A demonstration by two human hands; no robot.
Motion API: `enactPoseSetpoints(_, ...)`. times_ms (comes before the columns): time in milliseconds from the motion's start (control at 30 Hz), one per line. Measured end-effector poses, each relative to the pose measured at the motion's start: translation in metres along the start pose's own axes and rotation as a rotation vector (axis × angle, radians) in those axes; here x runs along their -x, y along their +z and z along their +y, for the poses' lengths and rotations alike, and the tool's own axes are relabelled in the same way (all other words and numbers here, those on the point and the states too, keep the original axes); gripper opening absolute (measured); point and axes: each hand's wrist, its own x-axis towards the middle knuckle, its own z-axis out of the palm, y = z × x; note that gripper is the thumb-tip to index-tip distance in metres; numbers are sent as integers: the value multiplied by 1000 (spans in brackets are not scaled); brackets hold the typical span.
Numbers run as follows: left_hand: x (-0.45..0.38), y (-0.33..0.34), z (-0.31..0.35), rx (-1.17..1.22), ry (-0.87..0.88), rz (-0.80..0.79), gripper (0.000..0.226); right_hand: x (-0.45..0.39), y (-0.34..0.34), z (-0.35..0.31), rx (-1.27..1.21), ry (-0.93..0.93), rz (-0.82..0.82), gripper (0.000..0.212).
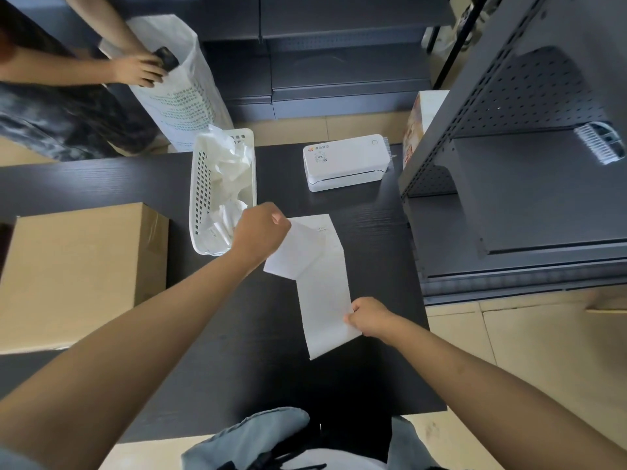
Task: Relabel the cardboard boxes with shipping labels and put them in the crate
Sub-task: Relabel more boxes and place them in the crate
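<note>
A long white shipping label strip (327, 293) lies on the black table (373, 232). My left hand (259, 234) pinches a peeled-up sheet (295, 252) at the strip's far end and holds it folded back. My right hand (368, 317) grips the strip's near right edge against the table. A plain cardboard box (81, 273) stands on the table to the left, apart from both hands. A white label printer (346, 162) sits at the back of the table.
A white perforated basket (200, 198) with crumpled white backing paper stands left of the strip. Grey metal shelving (529, 184) borders the table's right side. Another person at the far left holds a dark object over a white sack (183, 93).
</note>
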Motion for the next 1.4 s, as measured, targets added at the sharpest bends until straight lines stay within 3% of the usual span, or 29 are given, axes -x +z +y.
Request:
enactPoseSetpoints(200, -6, -17, 15, 52, -19, 206, 20, 1, 0, 7, 169, 59, -1, 16)
enactPoseSetpoints(367, 4, -14, 22, 30, 93, 181, 17, 10, -13, -1, 144, 122, 14, 27)
enactPoseSetpoints(433, 9, -11, 23, 26, 112, 168, 17, 16, -21, -8, 152, 121, 160, 31)
enactPoseSetpoints(500, 15, -9, 25, 22, 140, 156, 18, 20, -31, -18, 186, 26, 427, 28)
enactPoseSetpoints(567, 22, -9, 26, 6, 199, 136, 16, 27, -43, -37, -48, -126, 529, 22)
enactPoseSetpoints(633, 30, -10, 29, -36, 297, 118, 14, 36, -54, -65, -478, -181, 426, 22)
enactPoseSetpoints(700, 39, -10, 31, -114, 450, 123, 15, 46, -63, -90, -751, -162, 280, 33)
enactPoseSetpoints(833, 52, -8, 29, -303, 704, 55, 21, 56, -65, -113, -789, -126, 196, 32)
enactPoseSetpoints(1033, 60, -11, 4, -466, 821, -130, 40, 51, -51, -110, -679, -20, 492, 19)
enactPoseSetpoints(1167, 59, -20, -19, -448, 699, -174, 44, 54, -51, -100, -737, -60, 545, 14)
enactPoseSetpoints(1300, 52, -31, -34, -96, 423, -61, 33, 60, -39, -94, -826, -139, 452, 17)
enactPoseSetpoints(1400, 49, -39, -35, 118, 239, -61, 25, 64, -25, -97, -818, -209, 424, 14)
